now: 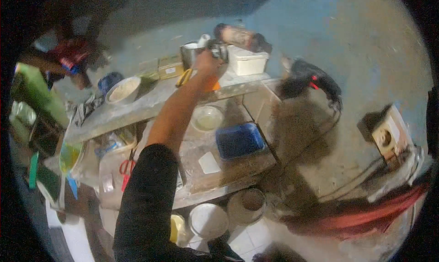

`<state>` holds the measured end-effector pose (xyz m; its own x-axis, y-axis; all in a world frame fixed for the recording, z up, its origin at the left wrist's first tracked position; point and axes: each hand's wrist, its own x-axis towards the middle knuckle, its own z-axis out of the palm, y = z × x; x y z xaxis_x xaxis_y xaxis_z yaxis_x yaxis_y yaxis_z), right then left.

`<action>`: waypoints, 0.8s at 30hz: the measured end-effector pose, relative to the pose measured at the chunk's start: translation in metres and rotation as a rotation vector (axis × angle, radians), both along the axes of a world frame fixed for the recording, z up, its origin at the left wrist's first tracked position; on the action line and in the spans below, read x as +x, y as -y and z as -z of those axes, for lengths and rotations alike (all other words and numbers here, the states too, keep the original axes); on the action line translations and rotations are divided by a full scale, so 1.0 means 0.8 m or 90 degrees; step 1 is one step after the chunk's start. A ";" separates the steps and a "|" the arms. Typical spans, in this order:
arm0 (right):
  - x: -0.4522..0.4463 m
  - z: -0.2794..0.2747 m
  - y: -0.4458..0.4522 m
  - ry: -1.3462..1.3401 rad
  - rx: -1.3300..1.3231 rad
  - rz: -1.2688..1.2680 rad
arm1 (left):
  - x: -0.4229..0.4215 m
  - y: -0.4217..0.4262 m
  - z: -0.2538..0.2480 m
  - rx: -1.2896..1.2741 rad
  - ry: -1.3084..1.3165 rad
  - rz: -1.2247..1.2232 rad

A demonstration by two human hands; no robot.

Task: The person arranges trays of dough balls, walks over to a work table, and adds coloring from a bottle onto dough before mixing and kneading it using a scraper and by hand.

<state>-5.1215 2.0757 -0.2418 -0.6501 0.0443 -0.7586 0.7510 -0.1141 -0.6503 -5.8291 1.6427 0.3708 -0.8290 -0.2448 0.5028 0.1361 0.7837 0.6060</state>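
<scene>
My left hand [209, 63] reaches over the far ledge, its arm in a black sleeve [148, 193]. Its fingers are closed around a small dark, shiny object [220, 51], too blurred to name. Just left of the hand stands a metal pot [186, 56], with a white cylindrical piece [204, 40] at its rim. To the right is a white lidded box [249, 63], and a brown bottle-like item [238, 37] lies behind it. A yellow-handled tool [184, 77] rests on the ledge left of my wrist. My right hand is out of view.
On the lower table are a blue tray [240, 143], a pale bowl [207, 118], a white card [209, 163] and red-handled scissors [126, 168]. A black power tool [313, 79] with a cable lies on the floor at right. Buckets [208, 220] stand below the table's near edge.
</scene>
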 end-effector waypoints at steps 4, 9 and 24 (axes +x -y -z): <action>-0.036 -0.015 -0.021 0.021 0.049 -0.088 | 0.018 -0.010 0.007 -0.034 -0.041 -0.053; -0.041 -0.006 -0.034 -0.004 0.086 -0.188 | 0.058 0.006 -0.001 -0.084 -0.053 -0.061; -0.163 -0.026 0.174 -0.300 0.294 -0.725 | 1.224 0.200 0.540 -0.052 0.714 -0.209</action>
<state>-5.2517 1.9362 -0.2210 -0.6914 -0.5084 -0.5134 -0.0296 0.7299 -0.6829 -4.8499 1.4825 -0.0613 -0.7206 -0.5309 -0.4460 -0.6591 0.7241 0.2031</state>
